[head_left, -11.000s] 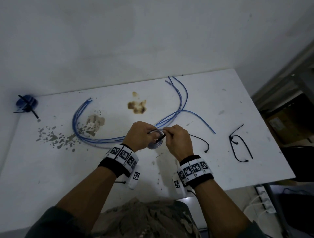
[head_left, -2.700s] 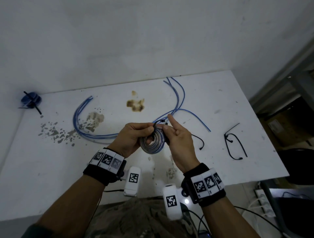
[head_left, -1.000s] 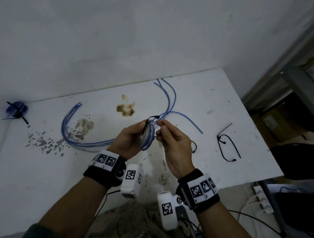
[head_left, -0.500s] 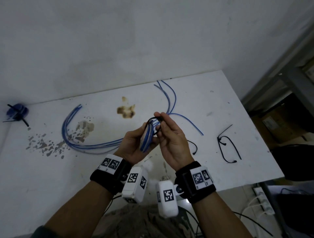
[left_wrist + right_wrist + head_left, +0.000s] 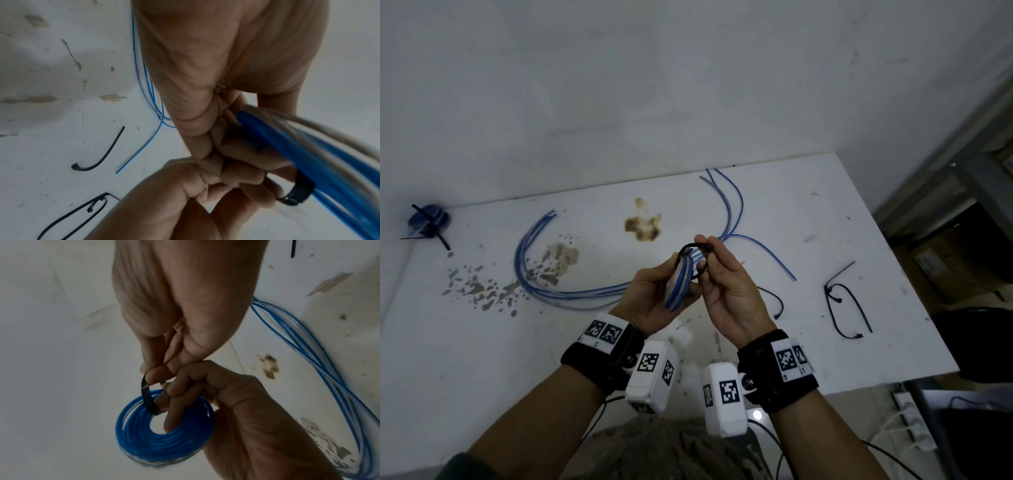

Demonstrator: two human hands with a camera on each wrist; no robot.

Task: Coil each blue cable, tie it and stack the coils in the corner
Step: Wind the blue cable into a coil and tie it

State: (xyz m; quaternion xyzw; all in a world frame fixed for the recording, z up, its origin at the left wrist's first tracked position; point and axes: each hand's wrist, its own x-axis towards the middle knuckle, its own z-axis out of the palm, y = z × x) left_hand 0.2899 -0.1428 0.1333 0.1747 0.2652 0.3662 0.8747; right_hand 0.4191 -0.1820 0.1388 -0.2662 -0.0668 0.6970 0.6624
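Note:
My left hand (image 5: 654, 298) grips a flat blue cable coil (image 5: 678, 287) edge-on above the table; in the right wrist view the coil (image 5: 164, 434) shows as a ring with the left fingers (image 5: 185, 395) curled over its rim. A black zip tie (image 5: 697, 248) loops over the coil's top and through its hole (image 5: 148, 400). My right hand (image 5: 722, 274) pinches that tie between thumb and fingertips. The left wrist view shows the tie's ribbed band (image 5: 298, 193) around the blue strands (image 5: 287, 146). Several loose blue cables (image 5: 571, 291) lie on the table behind my hands.
A tied blue coil (image 5: 428, 221) sits in the far left corner of the white table (image 5: 482, 359). Spare black zip ties (image 5: 842, 305) lie to the right, one more (image 5: 774, 301) beside my right hand. Brown stains (image 5: 643, 228) mark the tabletop. The table's right edge drops to floor clutter.
The coil has turned from face-on to edge-on in my left hand. My right hand has brought the zip tie into a loop over the coil's top.

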